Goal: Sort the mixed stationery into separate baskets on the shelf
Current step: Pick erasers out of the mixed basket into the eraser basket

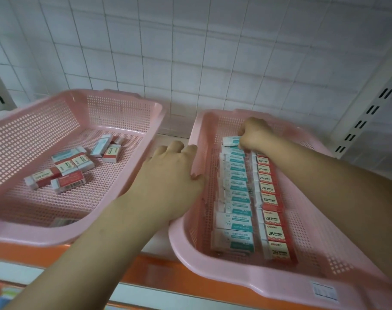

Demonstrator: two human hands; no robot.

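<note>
The right hand [254, 135], grip narrow, pinches a teal eraser [231, 140] at 12 o'clock in the right basket [213, 271]; the left hand [170, 173] holds its 9 o'clock rim. Wedged in askew, it could topple the teal row [235, 198]

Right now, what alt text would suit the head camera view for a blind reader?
A person's right hand pinches a teal eraser at the far end of a neat teal row, beside a red row, in the right pink basket; the left hand grips that basket's left rim. The left pink basket holds loose mixed erasers.
</note>
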